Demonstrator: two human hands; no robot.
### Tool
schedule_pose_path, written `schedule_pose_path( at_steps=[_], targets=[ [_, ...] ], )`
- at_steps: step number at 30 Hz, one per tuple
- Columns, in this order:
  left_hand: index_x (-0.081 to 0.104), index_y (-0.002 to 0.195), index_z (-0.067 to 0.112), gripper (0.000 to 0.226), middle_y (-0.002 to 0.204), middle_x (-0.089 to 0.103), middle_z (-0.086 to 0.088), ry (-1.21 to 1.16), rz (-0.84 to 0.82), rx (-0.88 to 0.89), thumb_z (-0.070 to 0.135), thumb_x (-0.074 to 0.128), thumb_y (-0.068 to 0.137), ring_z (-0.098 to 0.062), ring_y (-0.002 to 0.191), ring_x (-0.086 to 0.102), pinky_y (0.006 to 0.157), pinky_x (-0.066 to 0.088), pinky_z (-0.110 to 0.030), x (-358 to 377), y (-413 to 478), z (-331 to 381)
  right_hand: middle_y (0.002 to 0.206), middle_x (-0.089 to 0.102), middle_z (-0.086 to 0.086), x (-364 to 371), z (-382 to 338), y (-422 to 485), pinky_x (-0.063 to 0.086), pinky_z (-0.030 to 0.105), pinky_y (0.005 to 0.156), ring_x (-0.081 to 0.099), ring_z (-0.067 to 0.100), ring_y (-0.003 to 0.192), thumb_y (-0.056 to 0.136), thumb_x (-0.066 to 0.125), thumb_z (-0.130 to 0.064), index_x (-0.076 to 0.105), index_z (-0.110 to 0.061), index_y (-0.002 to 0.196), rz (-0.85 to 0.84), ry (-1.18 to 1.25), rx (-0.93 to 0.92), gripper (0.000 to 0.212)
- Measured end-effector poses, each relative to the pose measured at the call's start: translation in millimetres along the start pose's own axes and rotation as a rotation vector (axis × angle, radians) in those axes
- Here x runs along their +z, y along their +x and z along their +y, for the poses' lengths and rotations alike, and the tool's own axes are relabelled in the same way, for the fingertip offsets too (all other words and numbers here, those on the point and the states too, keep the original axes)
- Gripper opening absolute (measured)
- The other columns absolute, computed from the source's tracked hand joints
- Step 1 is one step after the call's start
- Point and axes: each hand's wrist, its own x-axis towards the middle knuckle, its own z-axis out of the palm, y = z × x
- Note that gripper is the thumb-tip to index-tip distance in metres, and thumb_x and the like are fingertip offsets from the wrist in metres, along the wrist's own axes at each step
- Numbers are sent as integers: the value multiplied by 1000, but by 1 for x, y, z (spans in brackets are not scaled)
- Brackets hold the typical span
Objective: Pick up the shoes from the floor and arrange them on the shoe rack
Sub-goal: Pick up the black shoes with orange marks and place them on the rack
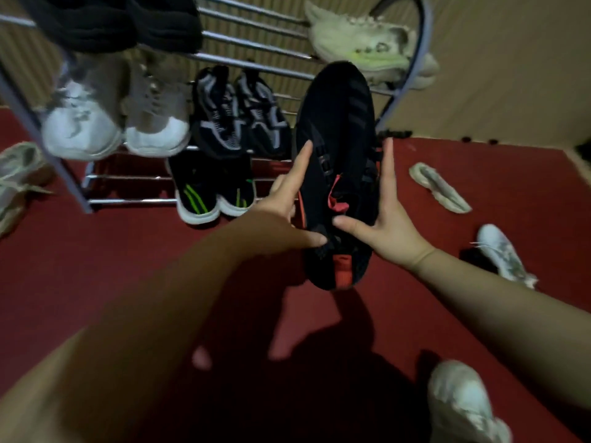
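Before the shoe rack (256,63), above the red floor (96,266), we hold one black shoe (339,148) between both hands, its toe aimed at the rack's middle tier. Our left hand (281,212) presses the shoe's left flank with fingers spread flat, thumb at the collar; our right hand (388,219) mirrors it on the other flank. Each grip is thus clamped on the shoe by palm pressure rather than curled fingers, which we judge keeps the knit upper from crumpling and lets the shoe slide forward level onto the bars. The upper looks soft and matte, with red trim at tongue and heel; the rack is smooth round metal tubing with a curved end frame.

On the rack sit a white pair (115,123) left of the held shoe, a black-and-grey pair (240,116) beside it, and a black pair with green stripes (211,190) on the lowest tier. Right of the rack, a pale insole, or possibly a flattened shoe (439,188), and a white shoe (502,254) lie on the floor.
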Motion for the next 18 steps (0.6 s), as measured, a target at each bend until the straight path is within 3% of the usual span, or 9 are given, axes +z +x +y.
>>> schedule_pose_path(
  at_steps=[3, 5, 8, 10, 11, 13, 16, 18],
  targets=[
    [-16, 135, 63, 121, 156, 3, 15, 104, -38, 11, 17, 78, 75, -8, 126, 41, 91, 53, -41, 16, 27, 7, 157, 11, -11, -15, 21, -7, 23, 10, 109, 17, -3, 143, 80, 64, -54, -19, -23, 145, 86, 14, 14, 110],
    [-18, 136, 60, 121, 153, 12, 9, 238, -64, 9, 19, 78, 75, -14, 110, 49, 87, 54, -44, 29, 43, 12, 156, 10, -13, -24, 40, -13, 22, 14, 112, 16, 0, 144, 78, 64, -56, -16, -19, 147, 121, 9, 33, 112],
    [-20, 138, 56, 123, 153, 14, 6, 329, -116, -19, 23, 79, 74, -7, 96, 38, 90, 50, -36, 55, 69, 16, 157, 16, -3, -46, 67, -21, 24, 17, 112, 21, 4, 144, 79, 70, -45, -12, -17, 150, 140, 38, 102, 112],
    [-22, 138, 54, 124, 155, 10, 4, 357, -136, -26, 24, 79, 74, 5, 84, 34, 84, 45, -28, 74, 88, 20, 155, 20, -8, -67, 85, -24, 26, 14, 110, 24, 0, 142, 80, 70, -38, -12, -16, 150, 144, 41, 119, 111],
    [-22, 139, 52, 124, 156, 7, 3, 351, -146, -31, 24, 79, 73, 8, 84, 33, 82, 44, -24, 83, 99, 23, 152, 20, -16, -78, 94, -25, 26, 12, 109, 25, -4, 140, 80, 70, -37, -12, -16, 150, 146, 35, 115, 110],
    [-22, 140, 50, 125, 158, 2, 2, 337, -166, -46, 22, 80, 73, 3, 102, 35, 81, 40, -18, 103, 121, 29, 145, 18, -28, -100, 114, -27, 26, 12, 109, 25, -11, 136, 80, 69, -37, -13, -16, 150, 157, 44, 105, 110],
    [-20, 140, 51, 124, 159, 0, 2, 346, -177, -72, 21, 80, 73, 0, 121, 24, 95, 34, -24, 131, 155, 32, 145, 16, -28, -130, 149, -32, 26, 16, 111, 23, -8, 138, 80, 67, -41, -15, -15, 150, 167, 103, 87, 111],
    [-19, 140, 53, 123, 159, -2, 3, 354, -177, -97, 20, 79, 73, -4, 130, 26, 102, 36, -26, 152, 180, 33, 143, 13, -33, -151, 178, -34, 23, 12, 110, 20, -13, 137, 80, 64, -42, -17, -14, 149, 167, 160, 81, 110]
  ],
)
